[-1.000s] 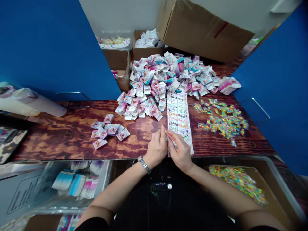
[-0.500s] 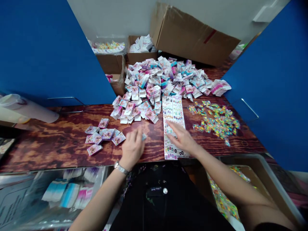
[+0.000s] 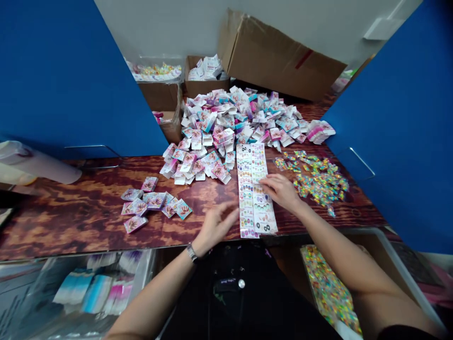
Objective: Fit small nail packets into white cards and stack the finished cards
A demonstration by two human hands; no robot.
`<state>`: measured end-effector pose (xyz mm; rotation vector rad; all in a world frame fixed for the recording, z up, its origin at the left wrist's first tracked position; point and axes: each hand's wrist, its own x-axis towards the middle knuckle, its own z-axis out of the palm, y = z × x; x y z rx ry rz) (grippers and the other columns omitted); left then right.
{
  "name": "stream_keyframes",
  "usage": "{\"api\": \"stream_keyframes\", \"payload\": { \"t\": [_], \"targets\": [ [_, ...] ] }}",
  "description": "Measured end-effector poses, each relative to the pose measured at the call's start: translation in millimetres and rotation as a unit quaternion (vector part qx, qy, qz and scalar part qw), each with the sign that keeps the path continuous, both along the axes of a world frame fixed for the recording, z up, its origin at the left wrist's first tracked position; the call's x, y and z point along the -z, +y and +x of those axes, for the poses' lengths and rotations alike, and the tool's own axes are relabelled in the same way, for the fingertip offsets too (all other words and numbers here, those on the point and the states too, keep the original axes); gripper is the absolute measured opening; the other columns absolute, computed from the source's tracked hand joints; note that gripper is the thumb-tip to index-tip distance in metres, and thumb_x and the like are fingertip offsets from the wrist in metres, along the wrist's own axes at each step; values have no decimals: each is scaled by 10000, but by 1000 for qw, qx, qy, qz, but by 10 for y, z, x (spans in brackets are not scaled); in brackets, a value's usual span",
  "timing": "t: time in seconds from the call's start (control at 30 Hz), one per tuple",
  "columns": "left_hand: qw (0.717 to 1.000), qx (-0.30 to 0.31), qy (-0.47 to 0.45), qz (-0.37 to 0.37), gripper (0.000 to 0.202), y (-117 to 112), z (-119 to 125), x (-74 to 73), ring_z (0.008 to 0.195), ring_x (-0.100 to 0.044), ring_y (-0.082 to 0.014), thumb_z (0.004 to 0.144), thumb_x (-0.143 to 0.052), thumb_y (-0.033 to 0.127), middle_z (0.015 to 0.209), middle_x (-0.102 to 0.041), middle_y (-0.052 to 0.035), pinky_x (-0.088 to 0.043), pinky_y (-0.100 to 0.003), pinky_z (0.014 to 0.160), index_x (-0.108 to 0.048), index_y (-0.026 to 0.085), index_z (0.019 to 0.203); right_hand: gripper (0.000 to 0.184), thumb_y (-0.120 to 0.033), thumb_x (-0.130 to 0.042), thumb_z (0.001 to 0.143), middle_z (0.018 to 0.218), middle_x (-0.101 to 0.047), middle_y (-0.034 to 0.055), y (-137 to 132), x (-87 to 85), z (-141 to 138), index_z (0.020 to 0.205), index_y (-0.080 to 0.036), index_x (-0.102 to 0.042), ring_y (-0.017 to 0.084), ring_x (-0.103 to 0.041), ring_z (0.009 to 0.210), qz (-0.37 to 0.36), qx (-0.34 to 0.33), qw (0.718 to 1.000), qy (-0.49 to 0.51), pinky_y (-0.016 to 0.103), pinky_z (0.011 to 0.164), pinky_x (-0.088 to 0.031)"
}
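A long sheet of printed stickers [image 3: 253, 189] lies on the wooden table [image 3: 88, 212] in front of me. My right hand [image 3: 281, 190] rests on the sheet's right edge, fingers curled over it. My left hand [image 3: 216, 224] hovers just left of the sheet's near end, fingers spread and holding nothing. A small group of finished pink and purple packets [image 3: 153, 202] lies to the left, with one teal-edged packet [image 3: 183, 208] at its right end.
A big heap of folded white and pink cards [image 3: 233, 123] fills the table's back. Colourful wrapped pieces [image 3: 314, 177] lie at the right. Blue partitions [image 3: 71, 75] stand on both sides. Cardboard boxes [image 3: 276, 52] sit behind. Bins with more pieces [image 3: 327, 288] and packets [image 3: 92, 290] are below the table edge.
My left hand dropped a packet onto the left group and came back toward the sheet. My right hand moved up along the sticker sheet.
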<state>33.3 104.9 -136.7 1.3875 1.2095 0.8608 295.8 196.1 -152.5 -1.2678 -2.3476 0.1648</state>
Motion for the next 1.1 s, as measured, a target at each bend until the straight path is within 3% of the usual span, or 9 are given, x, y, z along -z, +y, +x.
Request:
{"api": "stream_keyframes", "payload": {
  "t": [0.1, 0.23, 0.33, 0.5, 0.67, 0.77, 0.83, 0.97, 1.1],
  "targets": [
    [932, 55, -252, -256, 544, 13, 293, -43, 790, -672, -198, 857, -515, 599, 977, -694, -141, -552, -311, 692, -624, 115, 1081, 217, -254, -497, 936, 941, -722, 58, -361, -307, -231, 1048, -218, -679, 200, -651, 879, -3, -60, 996, 71, 357, 794, -534],
    [858, -63, -390, -330, 354, 127, 387, -56, 748, -672, -187, 780, -690, 382, 963, -698, -127, -553, -321, 711, -631, 108, 997, 197, -237, -511, 940, 869, -718, 26, -816, -651, -510, 1055, -230, -670, 156, -661, 784, -110, -224, 962, 113, 289, 715, -537],
    [876, -95, -381, -280, 279, 142, 338, -39, 722, -660, -180, 713, -740, 239, 917, -704, -99, -539, -318, 723, -642, 110, 940, 191, -245, -521, 933, 902, -726, 15, -900, -703, -581, 1052, -244, -670, 151, -678, 807, -152, -195, 955, 162, 274, 731, -545],
    [960, -1, -259, -105, 410, 13, 243, -19, 851, -629, -199, 894, -508, 508, 938, -689, -73, -491, -315, 821, -662, 137, 979, 153, -296, -575, 896, 880, -719, 9, -656, -534, -574, 993, -221, -666, 163, -680, 751, -132, 34, 963, 233, 270, 672, -543],
    [997, 35, -42, 48, 339, 11, 171, 1, 947, -586, -203, 916, -497, 437, 1029, -658, -50, -430, -302, 887, -645, 177, 1074, 174, -232, -540, 910, 974, -703, 43, -602, -420, -648, 1040, -226, -656, 190, -667, 897, -7, 24, 975, 223, 337, 821, -547],
    [998, 6, -44, 45, 364, 52, 167, 40, 882, -568, -180, 922, -467, 470, 948, -644, -46, -434, -284, 837, -668, 167, 909, 230, -180, -533, 905, 1012, -700, 55, -671, -399, -650, 1092, -240, -652, 199, -657, 956, 51, -12, 976, 211, 366, 872, -544],
    [993, -21, -116, -23, 379, 65, 184, 55, 725, -540, -142, 885, -517, 511, 785, -612, -16, -447, -257, 708, -640, 158, 823, 267, -169, -525, 905, 1029, -703, 54, -718, -377, -632, 1127, -251, -648, 198, -660, 956, 52, -43, 981, 184, 370, 866, -550],
    [915, -90, -335, -206, 361, 67, 213, 32, 607, -534, -105, 751, -707, 474, 743, -608, 12, -466, -230, 583, -614, 153, 889, 283, -246, -584, 892, 1091, -700, 56, -798, -290, -622, 1169, -262, -640, 224, -647, 1005, 59, -122, 988, 71, 397, 890, -545],
    [866, -98, -420, -251, 393, 79, 194, -9, 693, -609, -137, 757, -695, 497, 814, -669, -46, -502, -243, 621, -651, 131, 891, 241, -255, -577, 904, 1112, -700, 53, -847, -221, -663, 1128, -279, -662, 239, -628, 1058, 66, -129, 989, 24, 414, 911, -535]
  ]
}}
